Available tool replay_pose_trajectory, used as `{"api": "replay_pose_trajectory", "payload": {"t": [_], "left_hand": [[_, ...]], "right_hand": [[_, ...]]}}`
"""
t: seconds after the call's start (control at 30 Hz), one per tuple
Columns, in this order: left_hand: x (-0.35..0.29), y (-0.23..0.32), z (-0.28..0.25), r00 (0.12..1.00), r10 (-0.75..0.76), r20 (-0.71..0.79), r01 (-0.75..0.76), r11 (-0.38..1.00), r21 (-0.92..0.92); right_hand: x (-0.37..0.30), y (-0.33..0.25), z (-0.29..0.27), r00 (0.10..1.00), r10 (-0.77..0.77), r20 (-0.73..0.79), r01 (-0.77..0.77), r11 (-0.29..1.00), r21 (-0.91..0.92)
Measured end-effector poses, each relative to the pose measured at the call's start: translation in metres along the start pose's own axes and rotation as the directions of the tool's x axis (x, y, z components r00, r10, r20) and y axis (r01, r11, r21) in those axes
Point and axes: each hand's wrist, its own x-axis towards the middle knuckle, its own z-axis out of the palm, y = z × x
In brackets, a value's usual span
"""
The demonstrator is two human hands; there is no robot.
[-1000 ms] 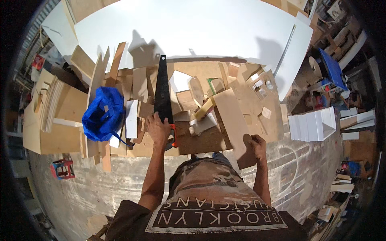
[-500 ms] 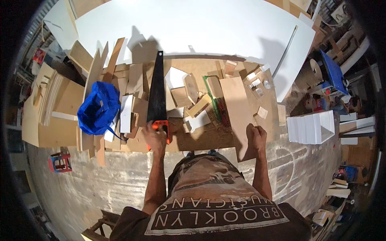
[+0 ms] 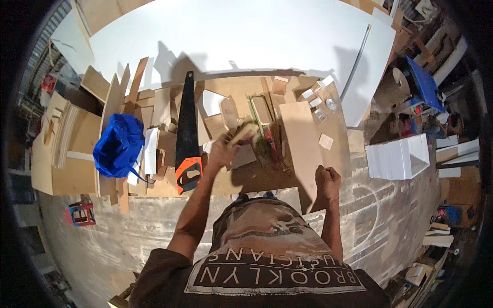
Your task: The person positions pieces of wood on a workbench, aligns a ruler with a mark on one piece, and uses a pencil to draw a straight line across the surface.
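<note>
Workshop clutter is spreading across a dusty concrete floor, with a large white sheet panel lying beyond a heap of pale plywood offcuts. The person is standing over the heap, looking straight down. Their left hand is closing around a small light-coloured strip of wood, blurred as if in motion; the fingers are wrapped about it, though how tightly I cannot tell. Their right hand is curled into a fist around the near edge of a long tan plywood board, which is lying flat on the pile and reaching toward the white panel.

A black-bladed handsaw with an orange handle is lying untouched just left of the left hand, blade pointing away from the person. A crumpled blue plastic bag is sitting among the scraps further left (a small red crate-like object is standing on the floor below it). A white box-shaped stack is resting well to the right.

Judging by this, the work is at an early, preparatory stage: the long board is being steadied, no cut is visible in it, small pieces are being sorted or cleared, and sawing seems yet to begin.
</note>
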Motion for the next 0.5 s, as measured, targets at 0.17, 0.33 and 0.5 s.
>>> {"api": "replay_pose_trajectory", "payload": {"t": [0.17, 0.33, 0.5], "left_hand": [[0.047, 0.000, -0.060, 0.983, -0.100, -0.153, 0.098, 0.995, -0.021], [0.075, -0.048, -0.065, 0.861, 0.257, -0.440, 0.018, 0.848, 0.530], [0.014, -0.057, -0.007, 0.993, 0.071, -0.093, -0.032, 0.928, 0.370]], "right_hand": [[-0.005, 0.003, -0.019, 0.999, 0.052, -0.003, -0.052, 0.998, -0.021], [0.006, -0.006, -0.008, 0.995, -0.047, 0.087, 0.057, 0.992, -0.117], [0.011, -0.037, 0.021, 0.985, 0.038, 0.166, -0.019, 0.993, -0.112]]}}
